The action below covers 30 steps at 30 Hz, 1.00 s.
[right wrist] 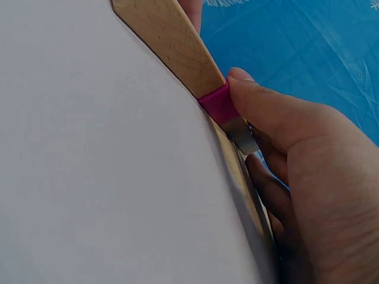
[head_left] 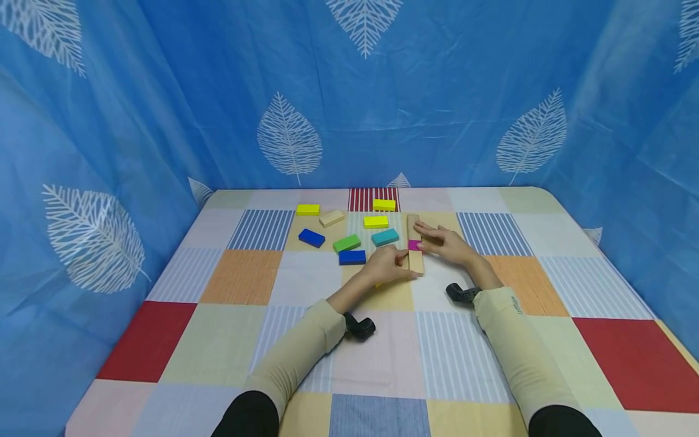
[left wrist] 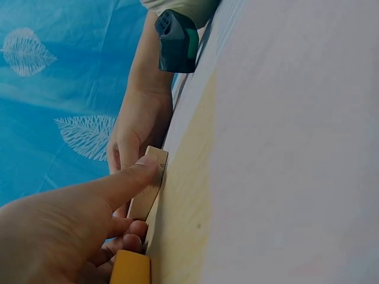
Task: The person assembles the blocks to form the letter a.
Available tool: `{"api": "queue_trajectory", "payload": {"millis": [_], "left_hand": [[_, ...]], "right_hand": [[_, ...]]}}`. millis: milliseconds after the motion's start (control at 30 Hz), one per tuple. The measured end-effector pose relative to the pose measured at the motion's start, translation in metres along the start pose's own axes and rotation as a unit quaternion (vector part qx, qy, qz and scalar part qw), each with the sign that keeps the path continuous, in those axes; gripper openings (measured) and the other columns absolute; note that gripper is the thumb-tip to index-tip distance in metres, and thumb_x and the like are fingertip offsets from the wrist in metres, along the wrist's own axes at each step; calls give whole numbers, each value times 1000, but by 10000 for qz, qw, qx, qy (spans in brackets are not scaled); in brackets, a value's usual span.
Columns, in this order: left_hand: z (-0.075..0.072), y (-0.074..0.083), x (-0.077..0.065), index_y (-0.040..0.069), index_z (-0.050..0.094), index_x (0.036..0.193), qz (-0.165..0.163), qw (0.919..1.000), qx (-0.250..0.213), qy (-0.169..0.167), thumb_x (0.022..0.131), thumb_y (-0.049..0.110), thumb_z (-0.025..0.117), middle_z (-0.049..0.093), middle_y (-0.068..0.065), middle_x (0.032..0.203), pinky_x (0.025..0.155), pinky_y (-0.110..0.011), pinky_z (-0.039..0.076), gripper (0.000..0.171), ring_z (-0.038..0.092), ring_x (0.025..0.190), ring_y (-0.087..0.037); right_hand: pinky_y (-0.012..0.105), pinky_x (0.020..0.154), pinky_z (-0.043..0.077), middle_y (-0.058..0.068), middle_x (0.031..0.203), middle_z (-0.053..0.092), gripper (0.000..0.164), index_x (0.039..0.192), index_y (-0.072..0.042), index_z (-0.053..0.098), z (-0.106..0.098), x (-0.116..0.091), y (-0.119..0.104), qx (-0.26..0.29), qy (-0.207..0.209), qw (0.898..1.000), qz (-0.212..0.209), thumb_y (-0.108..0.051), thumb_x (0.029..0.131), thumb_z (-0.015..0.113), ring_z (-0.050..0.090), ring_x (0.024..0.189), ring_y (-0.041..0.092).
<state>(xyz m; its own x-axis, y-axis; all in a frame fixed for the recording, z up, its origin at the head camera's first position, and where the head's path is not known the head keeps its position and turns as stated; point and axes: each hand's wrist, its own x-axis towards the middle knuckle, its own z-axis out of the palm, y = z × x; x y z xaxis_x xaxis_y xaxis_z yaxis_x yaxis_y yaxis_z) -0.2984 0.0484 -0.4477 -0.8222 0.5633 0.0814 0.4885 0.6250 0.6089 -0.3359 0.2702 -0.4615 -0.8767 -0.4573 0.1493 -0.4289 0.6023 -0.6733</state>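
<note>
I see blue fabric hangings [head_left: 426, 139] printed with white leaves [head_left: 290, 135] behind and on both sides of a patchwork-covered table [head_left: 213, 340], its squares plain or striped.

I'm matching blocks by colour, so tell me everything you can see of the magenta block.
The magenta block is a small, evenly coloured piece with flat faces and straight edges, possibly painted wood. It sits in line between two plain wooden blocks, seeming to meet both; its underside is hidden. The right hand is beside it, thumb apparently against its edge. The left hand is close on the other side, but whether it touches is unclear.
</note>
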Motion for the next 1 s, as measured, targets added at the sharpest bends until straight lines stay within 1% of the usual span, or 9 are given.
{"api": "queue_trajectory", "payload": {"millis": [200, 300, 367, 533, 667, 800, 1000], "left_hand": [[0, 1, 0, 4, 64, 110, 42, 9999, 116, -47, 73, 43, 75, 34, 3, 56, 46, -19, 24, 54, 34, 53, -10], [-1, 2, 0, 5, 64, 111, 30, 9998, 188, -63, 74, 44, 74, 34, 2, 56, 46, -19, 24, 55, 34, 53, -10], [-1, 2, -1, 5, 64, 109, 20, 9997, 252, -71, 74, 45, 74, 35, 2, 58, 47, -18, 24, 53, 34, 54, -10], [0, 2, -2, 6, 64, 108, 4, 9994, 350, -55, 74, 46, 73, 37, 2, 60, 48, -18, 25, 54, 35, 56, -10], [0, 1, -2, 6, 63, 116, -7, 9995, 326, -24, 74, 46, 73, 37, 1, 60, 48, -18, 25, 60, 35, 56, -11], [0, 2, -2, 5, 63, 116, 8, 9995, 308, -15, 74, 46, 73, 36, 1, 60, 48, -19, 25, 59, 34, 56, -11], [1, 1, -2, 4, 65, 98, 69, 9995, 290, 36, 73, 46, 73, 33, 2, 56, 47, -20, 24, 50, 33, 54, -10]], "right_hand": [[46, 110, 3, 5, 147, 29, 56, 139, -10, 42, 0, -1, -1, -64, 38, 9999, -118, -31, 90, 60, 26, 134, 30], [46, 110, 4, 5, 147, 30, 56, 139, -10, 42, 0, -1, 0, -57, 58, 9999, -149, -30, 90, 60, 27, 133, 30], [46, 110, 4, 6, 147, 30, 56, 139, -10, 42, -1, -1, 0, -38, 55, 9999, -158, -30, 90, 61, 27, 133, 30], [46, 110, 4, 4, 147, 30, 56, 139, -11, 42, 0, 0, 0, -46, 14, 10000, -75, -31, 90, 61, 27, 133, 30], [46, 110, 4, 4, 147, 29, 57, 139, -12, 41, -1, 0, 0, -43, -9, 10000, -46, -31, 89, 61, 26, 134, 32], [47, 110, 4, 5, 147, 29, 57, 139, -11, 42, -1, 0, -2, -25, 4, 9999, -102, -31, 90, 61, 26, 134, 32], [47, 110, 4, 6, 146, 30, 56, 139, -11, 42, -1, 0, -2, -31, 1, 9999, -98, -31, 90, 60, 26, 134, 31]]}}
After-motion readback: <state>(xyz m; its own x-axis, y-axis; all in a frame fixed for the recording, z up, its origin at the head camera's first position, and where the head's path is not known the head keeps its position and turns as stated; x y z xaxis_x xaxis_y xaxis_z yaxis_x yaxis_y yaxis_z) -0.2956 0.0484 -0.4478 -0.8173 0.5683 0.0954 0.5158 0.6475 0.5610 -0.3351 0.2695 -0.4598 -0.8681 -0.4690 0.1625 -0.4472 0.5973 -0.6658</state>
